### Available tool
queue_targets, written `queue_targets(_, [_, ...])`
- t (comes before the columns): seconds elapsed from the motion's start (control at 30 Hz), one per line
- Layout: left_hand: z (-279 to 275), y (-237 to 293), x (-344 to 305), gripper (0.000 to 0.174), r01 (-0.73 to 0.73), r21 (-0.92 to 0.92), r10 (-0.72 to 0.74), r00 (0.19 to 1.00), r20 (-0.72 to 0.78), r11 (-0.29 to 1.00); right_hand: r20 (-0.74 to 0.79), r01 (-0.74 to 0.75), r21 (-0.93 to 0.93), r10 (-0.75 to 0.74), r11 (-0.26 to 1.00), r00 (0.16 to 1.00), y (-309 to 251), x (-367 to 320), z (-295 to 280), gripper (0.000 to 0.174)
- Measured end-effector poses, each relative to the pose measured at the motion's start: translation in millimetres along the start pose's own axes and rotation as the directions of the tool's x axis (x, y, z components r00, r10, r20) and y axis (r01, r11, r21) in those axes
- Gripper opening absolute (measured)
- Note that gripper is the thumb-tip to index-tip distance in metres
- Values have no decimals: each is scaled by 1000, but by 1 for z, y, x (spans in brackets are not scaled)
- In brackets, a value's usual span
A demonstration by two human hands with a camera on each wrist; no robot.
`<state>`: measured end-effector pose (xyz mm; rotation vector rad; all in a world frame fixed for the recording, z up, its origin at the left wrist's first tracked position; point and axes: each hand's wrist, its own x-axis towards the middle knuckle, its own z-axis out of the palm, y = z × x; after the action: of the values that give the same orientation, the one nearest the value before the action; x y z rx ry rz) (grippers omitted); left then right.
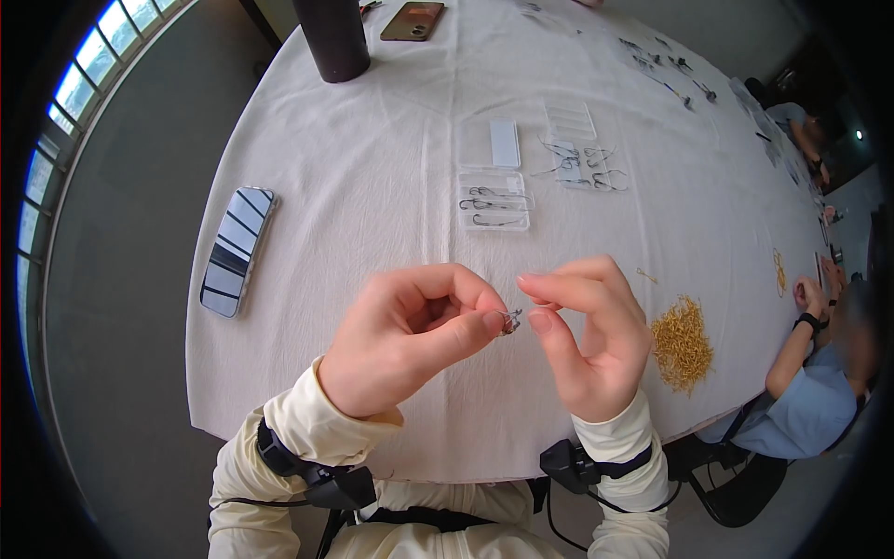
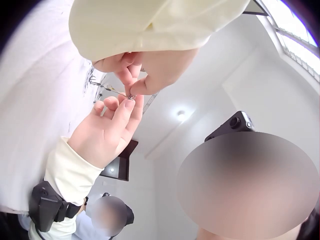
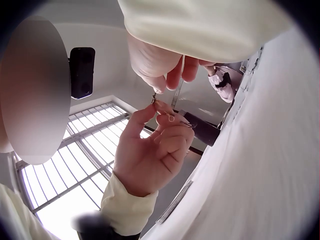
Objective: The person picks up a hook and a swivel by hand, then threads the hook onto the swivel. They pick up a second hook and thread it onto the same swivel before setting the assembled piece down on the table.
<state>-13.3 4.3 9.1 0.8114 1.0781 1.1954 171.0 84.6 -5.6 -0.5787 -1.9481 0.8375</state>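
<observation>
My left hand (image 1: 410,331) is over the near part of the table, pinching a small dark silvery metal wire piece (image 1: 511,322) between thumb and index fingertip. Short prongs stick out past the fingertips, and a thin loop shows by the fingers in the right wrist view. Most of the piece is hidden by the fingers. Just to its right is my right hand (image 1: 596,335), thumb and index finger bent gently and apart, tips close to the metal. In the head view a gap shows between those two tips, with nothing in it.
Beyond the hands, a clear plastic box (image 1: 494,219) holds several large hooks; more hooks (image 1: 596,172) lie beside it. A pile of small gold metal pieces (image 1: 683,345) lies to the right. A phone (image 1: 237,252) is at left, a dark tumbler (image 1: 333,42) farther back. Another person sits at right.
</observation>
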Motion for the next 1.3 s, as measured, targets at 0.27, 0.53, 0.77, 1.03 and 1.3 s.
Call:
queue_targets(0.27, [1, 0, -1, 14, 53, -25, -51, 997, 60, 998, 148, 76, 18, -78, 997, 986, 0, 2, -7, 29])
queue_targets(0.53, [7, 2, -4, 9, -40, 102, 45, 998, -46, 994, 59, 133, -143, -126, 981, 990, 1, 1, -7, 26])
queue_targets(0.77, [13, -2, -2, 8, -354, 561, 461, 885, -57, 748, 2, 211, -331, -223, 920, 975, 1, 0, -6, 26])
queue_targets(1.03, [19, -11, 1, 12, -457, 727, 663, 748, 2, 513, -24, 186, -400, -213, 897, 977, -4, -3, -5, 25])
queue_targets(1.3, [15, -12, -1, 5, -185, 298, 234, 962, -138, 937, -111, 98, -342, -144, 935, 983, -4, -10, 3, 26])
